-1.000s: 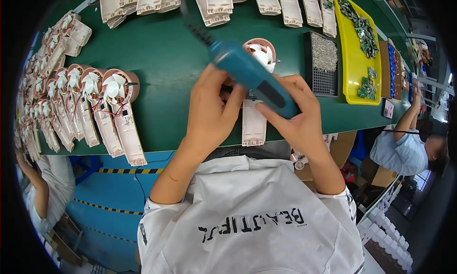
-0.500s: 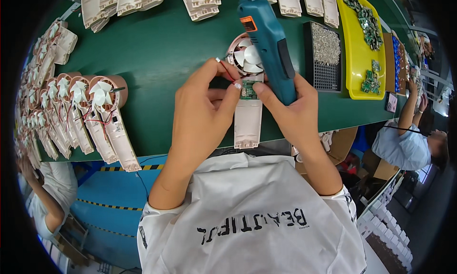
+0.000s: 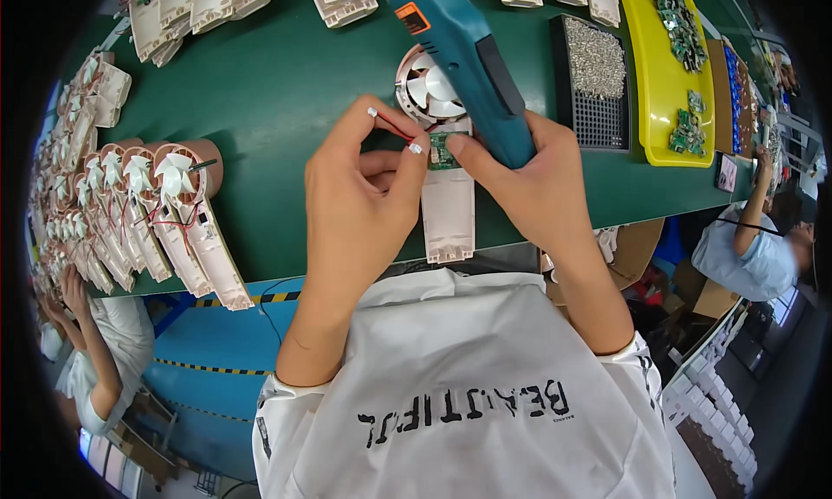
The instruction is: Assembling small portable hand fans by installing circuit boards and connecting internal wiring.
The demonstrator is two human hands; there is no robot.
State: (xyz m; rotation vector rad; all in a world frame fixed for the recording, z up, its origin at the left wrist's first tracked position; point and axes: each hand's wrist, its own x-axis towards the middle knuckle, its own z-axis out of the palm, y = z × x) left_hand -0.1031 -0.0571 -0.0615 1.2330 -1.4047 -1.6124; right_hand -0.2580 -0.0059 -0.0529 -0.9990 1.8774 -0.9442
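Note:
In front of me on the green table lies a pale pink handheld fan housing [image 3: 449, 213] with its inside facing up. At its far end sits a round head with white fan blades [image 3: 433, 87]. A small green circuit board [image 3: 443, 151] rests in the handle. My left hand [image 3: 360, 191] pinches thin red wires [image 3: 394, 128] with white plugs beside the board. My right hand [image 3: 542, 178] is wrapped round a teal electric screwdriver [image 3: 459, 44], its thumb touching the board's right edge. The screwdriver's tip is hidden.
Several fan housings [image 3: 186, 230] stand in rows at left. More shells [image 3: 217, 0] lie along the far edge. To the right are a black tray of small metal screws [image 3: 598, 70] and a yellow tray [image 3: 667, 148] with circuit boards. Co-workers [image 3: 745, 252] sit at both sides.
The whole view has shifted slightly, so the fan and both hands appear a little further left. Both hands keep their holds, the right thumb still at the board.

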